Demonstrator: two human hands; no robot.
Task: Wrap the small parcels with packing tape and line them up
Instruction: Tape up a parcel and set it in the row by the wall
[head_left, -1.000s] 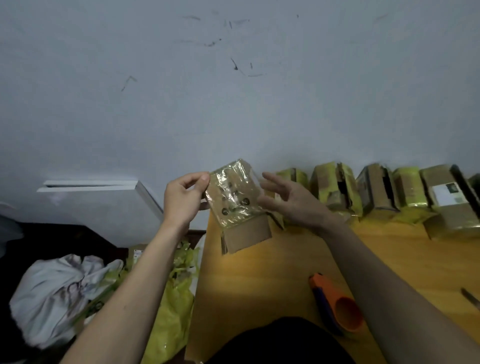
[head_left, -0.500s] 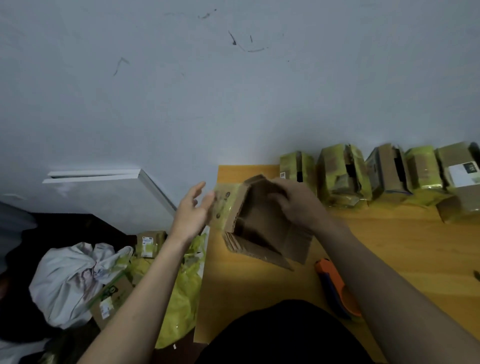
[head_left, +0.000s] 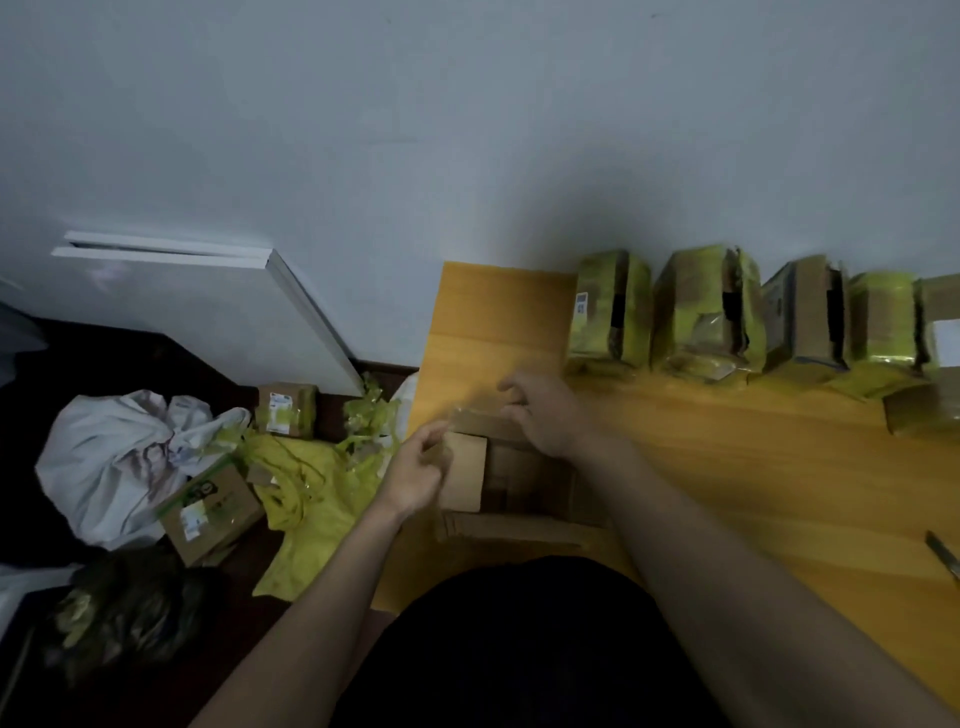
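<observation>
My left hand (head_left: 415, 470) and right hand (head_left: 545, 415) grasp the box (head_left: 498, 478), light stiff cardboard, best held by its edges

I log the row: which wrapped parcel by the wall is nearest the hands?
The leftmost parcel, with a small white label on its left face; the others stand farther right.
</observation>
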